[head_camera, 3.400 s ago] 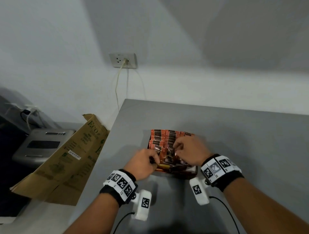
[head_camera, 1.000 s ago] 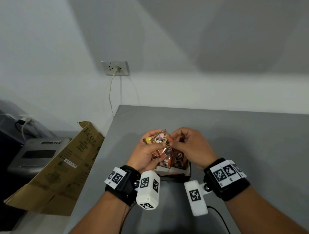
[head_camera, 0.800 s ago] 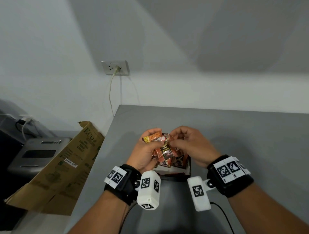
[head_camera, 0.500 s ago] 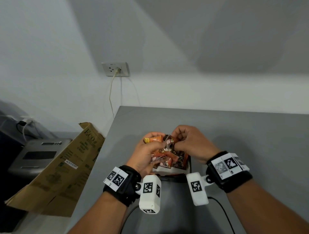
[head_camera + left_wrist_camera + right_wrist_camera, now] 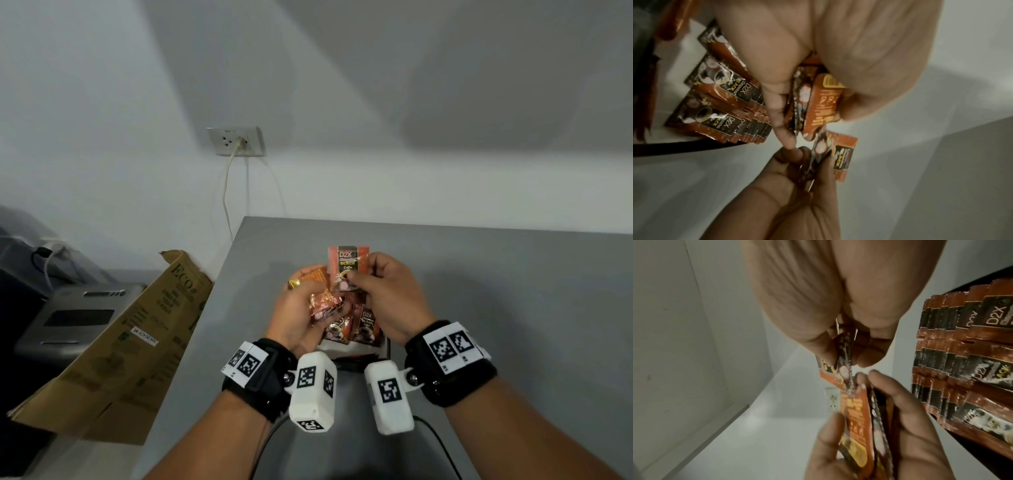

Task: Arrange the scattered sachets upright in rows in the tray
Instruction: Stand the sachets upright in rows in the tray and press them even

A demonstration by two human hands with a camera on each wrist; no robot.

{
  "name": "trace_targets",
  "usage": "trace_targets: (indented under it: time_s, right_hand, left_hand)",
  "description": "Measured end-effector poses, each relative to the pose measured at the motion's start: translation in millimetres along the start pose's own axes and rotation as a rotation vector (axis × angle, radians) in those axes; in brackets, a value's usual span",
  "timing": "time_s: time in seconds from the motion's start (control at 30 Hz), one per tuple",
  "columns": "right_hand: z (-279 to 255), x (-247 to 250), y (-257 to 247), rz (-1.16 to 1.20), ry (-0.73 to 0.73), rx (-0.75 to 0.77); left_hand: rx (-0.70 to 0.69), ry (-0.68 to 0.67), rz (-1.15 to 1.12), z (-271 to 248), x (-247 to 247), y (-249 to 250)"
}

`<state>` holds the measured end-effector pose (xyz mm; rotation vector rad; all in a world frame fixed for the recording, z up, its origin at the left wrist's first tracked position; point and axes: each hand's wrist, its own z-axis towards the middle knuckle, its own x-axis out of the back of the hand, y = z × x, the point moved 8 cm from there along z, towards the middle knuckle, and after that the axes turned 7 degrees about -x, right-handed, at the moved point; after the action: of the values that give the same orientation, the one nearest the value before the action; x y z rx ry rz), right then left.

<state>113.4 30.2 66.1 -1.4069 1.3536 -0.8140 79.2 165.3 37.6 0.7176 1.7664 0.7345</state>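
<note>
Above the tray [image 5: 356, 350], my left hand [image 5: 318, 301] grips a small bunch of orange-brown sachets [image 5: 313, 279]. My right hand [image 5: 359, 277] pinches a single sachet [image 5: 347, 263] by its lower edge and holds it upright, printed face toward me, just above and right of the bunch. In the left wrist view the bunch [image 5: 818, 100] sits between thumb and fingers, with the single sachet [image 5: 842, 154] held below it. The right wrist view shows the single sachet [image 5: 844, 352] edge-on. Rows of sachets [image 5: 962, 369] stand in the tray under my hands, also seen as rows [image 5: 366, 323].
The grey table [image 5: 496, 308] stretches right and back to a white wall. Its left edge is close to my left hand. Beyond that edge lean a brown cardboard box [image 5: 113, 342] and a grey device [image 5: 75, 318]. A cable hangs from the wall socket [image 5: 236, 140].
Both hands rose from the tray with a bunch of sachets. My right hand has since drawn one sachet out of the bunch and lifted it upright above my left hand.
</note>
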Motion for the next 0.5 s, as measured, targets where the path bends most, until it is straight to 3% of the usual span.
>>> trace_targets:
  time_s: [0.1, 0.27, 0.4, 0.5]
  right_hand:
    - [3, 5, 2, 0.036, -0.059, -0.108]
    - [0, 0, 8, -0.049, -0.105, -0.193]
    - [-4, -11, 10, -0.063, -0.139, -0.193]
    - [-1, -8, 4, -0.02, -0.132, -0.165]
  left_hand:
    - [0.034, 0.017, -0.001, 1, 6, 1]
    - [-0.077, -0.001, 0.16, 1, 3, 6]
    - [-0.131, -0.012, 0.224, 2, 1, 7]
    - [-0.089, -0.032, 0.183, 2, 4, 5]
